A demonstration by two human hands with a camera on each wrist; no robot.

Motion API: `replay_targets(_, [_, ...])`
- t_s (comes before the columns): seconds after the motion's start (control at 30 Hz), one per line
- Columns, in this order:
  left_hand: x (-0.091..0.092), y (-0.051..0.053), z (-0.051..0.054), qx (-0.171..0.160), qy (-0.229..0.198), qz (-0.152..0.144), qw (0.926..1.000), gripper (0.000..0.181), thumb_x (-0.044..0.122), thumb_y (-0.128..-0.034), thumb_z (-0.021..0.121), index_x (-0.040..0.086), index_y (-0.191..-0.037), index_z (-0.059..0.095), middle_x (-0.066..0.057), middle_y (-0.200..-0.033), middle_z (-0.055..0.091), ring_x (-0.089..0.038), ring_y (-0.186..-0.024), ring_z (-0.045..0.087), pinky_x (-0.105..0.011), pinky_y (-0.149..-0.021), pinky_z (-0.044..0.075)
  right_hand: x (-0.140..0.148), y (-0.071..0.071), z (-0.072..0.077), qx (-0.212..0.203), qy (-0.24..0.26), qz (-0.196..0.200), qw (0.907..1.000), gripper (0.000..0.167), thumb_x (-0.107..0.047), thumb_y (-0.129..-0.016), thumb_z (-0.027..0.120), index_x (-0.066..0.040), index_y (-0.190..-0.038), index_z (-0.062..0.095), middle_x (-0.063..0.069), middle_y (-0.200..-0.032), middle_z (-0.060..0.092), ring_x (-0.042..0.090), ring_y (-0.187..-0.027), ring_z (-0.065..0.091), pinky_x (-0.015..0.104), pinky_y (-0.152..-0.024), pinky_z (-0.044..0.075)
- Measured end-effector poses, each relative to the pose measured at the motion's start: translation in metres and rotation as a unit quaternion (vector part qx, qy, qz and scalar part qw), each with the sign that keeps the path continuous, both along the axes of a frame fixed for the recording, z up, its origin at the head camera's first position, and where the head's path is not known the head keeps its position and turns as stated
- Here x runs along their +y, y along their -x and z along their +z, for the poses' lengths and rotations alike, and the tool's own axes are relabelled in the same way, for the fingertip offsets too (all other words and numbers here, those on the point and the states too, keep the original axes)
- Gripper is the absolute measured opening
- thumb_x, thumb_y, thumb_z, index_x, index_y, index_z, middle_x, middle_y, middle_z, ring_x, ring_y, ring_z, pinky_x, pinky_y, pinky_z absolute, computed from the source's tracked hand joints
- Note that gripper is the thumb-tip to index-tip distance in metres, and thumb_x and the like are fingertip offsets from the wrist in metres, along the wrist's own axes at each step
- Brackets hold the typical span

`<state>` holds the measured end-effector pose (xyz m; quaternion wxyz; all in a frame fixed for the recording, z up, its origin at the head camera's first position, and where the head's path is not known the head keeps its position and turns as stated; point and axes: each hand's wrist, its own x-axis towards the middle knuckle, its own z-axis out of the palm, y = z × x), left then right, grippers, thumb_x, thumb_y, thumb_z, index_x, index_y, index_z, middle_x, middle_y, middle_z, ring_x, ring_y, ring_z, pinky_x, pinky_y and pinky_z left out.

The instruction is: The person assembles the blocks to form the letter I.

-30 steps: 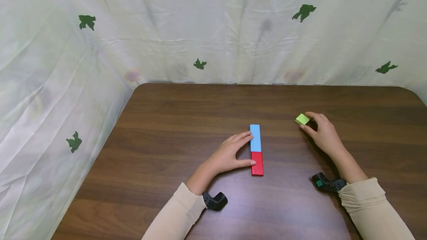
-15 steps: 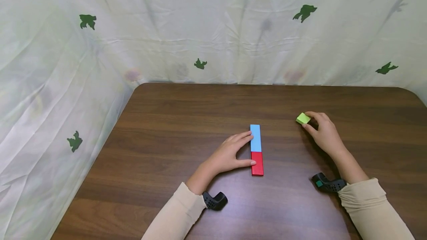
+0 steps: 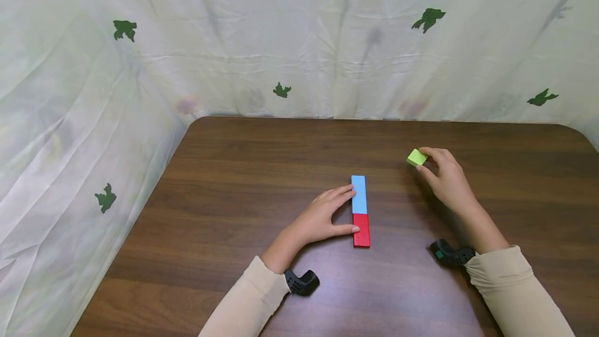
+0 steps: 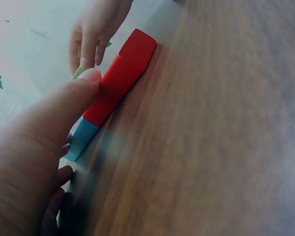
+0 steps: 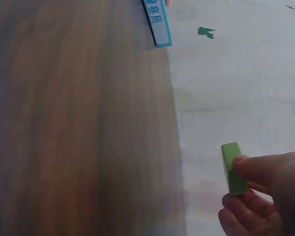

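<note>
A light green block (image 3: 416, 157) is pinched between the thumb and fingers of my right hand (image 3: 449, 181), seemingly held above the table's far right part. In the right wrist view the green block (image 5: 233, 168) shows a narrow side under my thumb. A blue block (image 3: 359, 195) and a red block (image 3: 361, 231) lie end to end in one line. My left hand (image 3: 318, 217) rests beside them, fingertips touching the blue block and thumb on the red block. Printed characters show on a side of the blue block (image 5: 159, 24) in the right wrist view.
The blocks lie on a brown wooden table (image 3: 234, 170) with rounded far corners. A pale curtain (image 3: 304, 30) with green bird shapes hangs behind and along the left. Black wrist devices (image 3: 302, 282) are worn on both forearms.
My right hand has moved left and farther away with the green block, which seems raised. My left hand and the blue and red blocks have stayed in place.
</note>
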<state>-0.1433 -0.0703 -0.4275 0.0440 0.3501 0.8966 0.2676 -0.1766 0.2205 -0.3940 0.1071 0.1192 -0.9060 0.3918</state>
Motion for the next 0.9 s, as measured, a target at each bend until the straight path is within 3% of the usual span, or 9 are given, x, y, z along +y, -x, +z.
replay_targets(0.5, [0.0,0.0,0.001,0.002,-0.003,-0.001,1.0,0.074,0.051,-0.0794,0.06,0.015,-0.139,0.036,0.003,-0.144,0.028,-0.018,-0.128,0.028,-0.036,-0.103,0.023,-0.024,0.015,0.014,0.01,0.016,0.03,0.9994,0.04,0.003,-0.086,0.056,0.006,-0.125,0.046,0.024,-0.119,0.041,0.038,-0.103,0.046,0.048,-0.087,0.039])
replay_targets(0.9, [0.0,0.0,0.0,0.003,-0.003,-0.003,1.0,0.074,0.051,-0.0796,0.06,0.015,-0.139,0.035,0.003,-0.143,0.028,-0.018,-0.128,0.028,-0.035,-0.103,0.023,-0.04,0.026,0.013,0.024,0.042,0.056,0.9973,0.039,0.009,-0.083,0.057,0.008,-0.121,0.048,0.023,-0.116,0.044,0.035,-0.1,0.049,0.046,-0.088,0.04])
